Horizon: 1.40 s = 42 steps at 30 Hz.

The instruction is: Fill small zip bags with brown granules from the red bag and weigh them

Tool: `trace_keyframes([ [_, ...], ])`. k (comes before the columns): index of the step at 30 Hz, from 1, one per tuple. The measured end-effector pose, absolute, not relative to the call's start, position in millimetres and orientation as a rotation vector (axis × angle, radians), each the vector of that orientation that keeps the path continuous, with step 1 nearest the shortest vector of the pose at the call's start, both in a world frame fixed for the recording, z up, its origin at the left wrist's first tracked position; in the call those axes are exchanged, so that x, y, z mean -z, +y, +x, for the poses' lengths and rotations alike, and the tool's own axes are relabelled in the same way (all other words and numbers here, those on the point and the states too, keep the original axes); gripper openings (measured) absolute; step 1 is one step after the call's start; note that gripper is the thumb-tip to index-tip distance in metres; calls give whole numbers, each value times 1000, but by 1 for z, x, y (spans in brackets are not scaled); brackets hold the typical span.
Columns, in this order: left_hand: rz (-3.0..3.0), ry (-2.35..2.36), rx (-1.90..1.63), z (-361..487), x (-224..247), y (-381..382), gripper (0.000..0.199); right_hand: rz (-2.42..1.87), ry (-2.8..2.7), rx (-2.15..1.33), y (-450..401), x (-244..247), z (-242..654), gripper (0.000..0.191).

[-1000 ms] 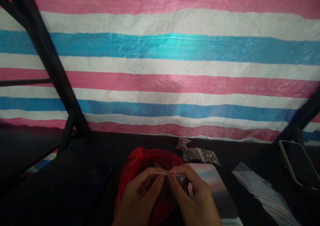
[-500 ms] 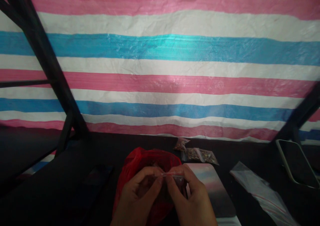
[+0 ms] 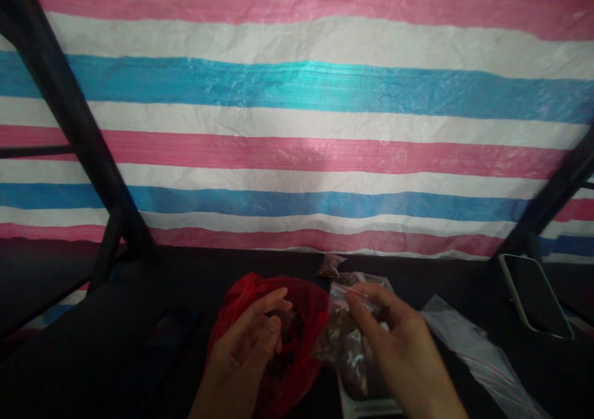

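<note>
My right hand (image 3: 394,329) pinches the top edge of a clear zip bag (image 3: 346,345) filled with brownish dried bits, over a scale-like device (image 3: 348,403) that it mostly hides. My left hand (image 3: 250,338) has its fingers apart and holds nothing, at the left side of a red plastic bag (image 3: 315,304). The red bag stands open with dark contents inside. Behind the right hand lie a small filled bag (image 3: 330,265) and another filled clear bag (image 3: 371,278), partly covered.
Flat clear zip bags (image 3: 482,357) lie on the black table (image 3: 185,270) at the right, with a phone (image 3: 536,295) beyond them. A dark flat object (image 3: 169,338) is at the left. Black frame posts (image 3: 88,122) stand before a striped sheet (image 3: 306,122).
My hands have parted. The right one moved right with the filled bag, now over the device; the left let go and opened near the red bag. The view shifted slightly.
</note>
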<state>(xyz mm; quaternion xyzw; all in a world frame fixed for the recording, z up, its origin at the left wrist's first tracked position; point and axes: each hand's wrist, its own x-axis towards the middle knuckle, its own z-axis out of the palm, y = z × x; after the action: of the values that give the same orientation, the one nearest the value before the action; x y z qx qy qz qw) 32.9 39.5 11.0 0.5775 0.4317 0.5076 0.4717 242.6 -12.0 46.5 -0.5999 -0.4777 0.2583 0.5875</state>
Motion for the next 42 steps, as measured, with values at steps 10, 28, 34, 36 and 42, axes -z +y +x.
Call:
trace_keyframes([
  [10, 1629, 1165, -1332, 32, -9, 39, 37, -1743, -1106, -268, -12, -29, 335, 38],
  [28, 2488, 1057, -1336, 20, -4, 25, 25, -1592, -1216, -138, -38, -33, 323, 29],
  [34, 2542, 1044, -1384, 21, -6, 26, 23, -1623, -1265, -145, -35, -26, 327, 29],
  [36, 2531, 1048, -1375, 23, -8, 26, 24, -1628, -1275, -141, -35, -24, 328, 30],
  [42, 2491, 1032, -1398, 23, -9, 25, 24, -1653, -1345, -128, -31, -12, 334, 28],
])
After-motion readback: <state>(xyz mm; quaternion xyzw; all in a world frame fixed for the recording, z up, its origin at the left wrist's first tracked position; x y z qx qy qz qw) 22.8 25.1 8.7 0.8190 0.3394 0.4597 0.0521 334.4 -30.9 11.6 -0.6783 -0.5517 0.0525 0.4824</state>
